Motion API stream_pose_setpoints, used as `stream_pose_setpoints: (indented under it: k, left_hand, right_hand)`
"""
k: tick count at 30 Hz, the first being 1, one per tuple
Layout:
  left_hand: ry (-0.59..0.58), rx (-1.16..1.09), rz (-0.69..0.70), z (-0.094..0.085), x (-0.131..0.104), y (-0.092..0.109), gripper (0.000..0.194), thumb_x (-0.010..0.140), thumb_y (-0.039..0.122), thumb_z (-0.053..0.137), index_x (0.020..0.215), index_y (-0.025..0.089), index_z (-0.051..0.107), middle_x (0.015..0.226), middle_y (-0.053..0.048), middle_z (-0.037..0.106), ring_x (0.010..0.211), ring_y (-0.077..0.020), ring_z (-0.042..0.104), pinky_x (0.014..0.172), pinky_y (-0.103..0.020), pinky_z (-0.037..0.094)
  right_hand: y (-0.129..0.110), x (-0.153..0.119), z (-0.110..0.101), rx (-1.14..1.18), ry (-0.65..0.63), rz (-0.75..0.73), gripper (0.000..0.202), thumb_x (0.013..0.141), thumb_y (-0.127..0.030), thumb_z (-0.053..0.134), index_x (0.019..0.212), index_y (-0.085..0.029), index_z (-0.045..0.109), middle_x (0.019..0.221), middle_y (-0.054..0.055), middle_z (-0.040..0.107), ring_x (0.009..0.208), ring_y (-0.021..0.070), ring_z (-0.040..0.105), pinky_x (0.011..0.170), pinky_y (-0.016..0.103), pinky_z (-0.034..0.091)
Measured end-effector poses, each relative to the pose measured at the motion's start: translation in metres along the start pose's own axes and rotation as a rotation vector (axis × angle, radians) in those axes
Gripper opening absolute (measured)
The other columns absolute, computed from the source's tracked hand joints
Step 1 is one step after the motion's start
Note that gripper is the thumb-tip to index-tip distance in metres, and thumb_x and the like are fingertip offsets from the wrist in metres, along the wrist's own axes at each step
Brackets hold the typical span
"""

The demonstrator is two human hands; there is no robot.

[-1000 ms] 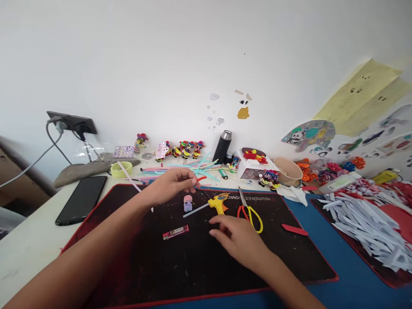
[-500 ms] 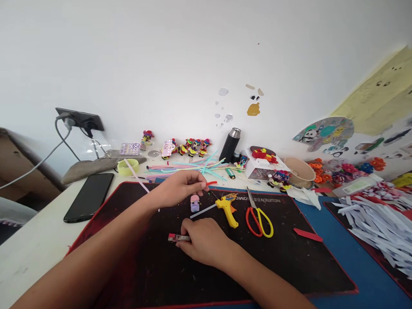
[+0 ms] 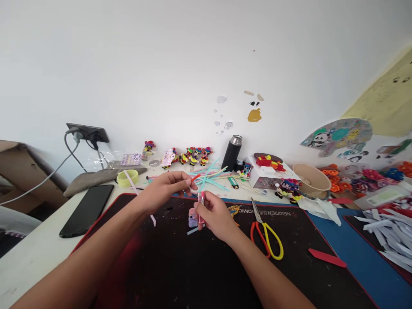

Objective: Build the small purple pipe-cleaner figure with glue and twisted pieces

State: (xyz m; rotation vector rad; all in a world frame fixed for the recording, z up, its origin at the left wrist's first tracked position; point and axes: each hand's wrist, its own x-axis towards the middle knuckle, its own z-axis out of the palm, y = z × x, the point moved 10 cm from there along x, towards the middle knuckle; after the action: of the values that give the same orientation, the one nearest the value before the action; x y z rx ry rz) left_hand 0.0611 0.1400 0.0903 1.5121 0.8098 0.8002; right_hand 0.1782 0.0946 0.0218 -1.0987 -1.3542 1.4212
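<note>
Between the fingertips of my left hand [image 3: 175, 184] is a short red piece [image 3: 195, 177], pinched above the mat's back edge. My right hand [image 3: 214, 214] grips a small clear and pink lighter [image 3: 201, 207], held upright just below the red piece and apart from it. Behind the lighter a small pink and purple figure [image 3: 192, 218] stands on the black mat [image 3: 174, 266]. The glue gun [image 3: 235, 210] is mostly hidden behind my right hand, with its pale stick [image 3: 192, 231] showing at the left.
Scissors [image 3: 265, 231] and a red strip [image 3: 327, 257] lie on the mat's right side. Behind are pipe cleaners [image 3: 212, 178], a black flask [image 3: 231, 153] and small dolls [image 3: 195, 156]. A phone [image 3: 86, 210] lies at the left, white paper strips [image 3: 386, 234] at the right.
My right hand has lifted the lighter from low over the mat up beside my left hand and turned it upright. My left hand has shifted slightly left with the red piece. The view has shifted.
</note>
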Motion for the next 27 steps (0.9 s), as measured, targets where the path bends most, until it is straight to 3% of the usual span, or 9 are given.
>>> stream_pose_setpoints:
  k: [3, 8, 12, 17, 21, 27]
  left_hand:
    - [-0.044, 0.004, -0.026, 0.014, 0.002, -0.007, 0.032, 0.089, 0.05, 0.073, 0.086, 0.018, 0.071, 0.083, -0.002, 0.071, 0.077, -0.0169, 0.062, 0.072, -0.029, 0.048]
    - [-0.1, -0.013, -0.079, 0.032, 0.004, -0.023, 0.033, 0.09, 0.049, 0.072, 0.086, 0.017, 0.07, 0.083, -0.004, 0.073, 0.075, -0.0171, 0.063, 0.075, -0.031, 0.05]
    - [-0.064, 0.005, -0.082, 0.031, 0.004, -0.028, 0.033, 0.091, 0.05, 0.073, 0.089, 0.017, 0.07, 0.087, -0.005, 0.074, 0.079, -0.0185, 0.065, 0.079, -0.032, 0.051]
    - [-0.015, 0.007, -0.06, 0.028, 0.001, -0.023, 0.031, 0.092, 0.048, 0.073, 0.091, 0.018, 0.071, 0.095, -0.005, 0.075, 0.089, -0.0195, 0.066, 0.086, -0.032, 0.05]
    - [0.0, 0.017, -0.042, 0.03, -0.001, -0.017, 0.032, 0.091, 0.05, 0.073, 0.093, 0.018, 0.073, 0.098, -0.006, 0.076, 0.098, -0.0219, 0.068, 0.092, -0.033, 0.05]
    - [-0.002, 0.045, -0.031, 0.033, -0.003, -0.012, 0.033, 0.092, 0.05, 0.071, 0.088, 0.018, 0.07, 0.087, -0.004, 0.074, 0.085, -0.0185, 0.065, 0.083, -0.031, 0.05]
  right_hand:
    - [0.007, 0.003, 0.004, 0.055, -0.036, 0.033, 0.022, 0.091, -0.04, 0.065, 0.092, -0.022, 0.053, 0.068, -0.006, 0.067, 0.038, 0.0086, 0.055, 0.038, 0.018, 0.037]
    - [0.014, -0.004, -0.005, 0.076, -0.025, 0.042, 0.02, 0.09, -0.038, 0.065, 0.09, -0.021, 0.053, 0.054, -0.009, 0.057, 0.035, 0.0057, 0.035, 0.036, 0.018, 0.026]
    - [0.01, -0.005, -0.016, 0.046, -0.009, -0.031, 0.024, 0.094, -0.043, 0.063, 0.088, -0.021, 0.055, 0.051, -0.01, 0.048, 0.042, 0.0077, 0.035, 0.042, 0.02, 0.026]
    - [0.003, -0.002, -0.029, 0.038, 0.02, -0.101, 0.043, 0.1, -0.06, 0.055, 0.083, -0.02, 0.056, 0.057, -0.006, 0.049, 0.048, 0.0099, 0.036, 0.046, 0.024, 0.027]
    - [0.003, -0.002, -0.032, 0.096, 0.031, -0.075, 0.053, 0.096, -0.071, 0.053, 0.079, -0.02, 0.055, 0.056, -0.005, 0.05, 0.045, 0.0091, 0.033, 0.044, 0.025, 0.023]
    - [0.005, -0.003, -0.026, 0.143, -0.025, 0.001, 0.05, 0.087, -0.07, 0.066, 0.087, -0.02, 0.061, 0.057, -0.007, 0.052, 0.042, 0.0078, 0.041, 0.041, 0.022, 0.025]
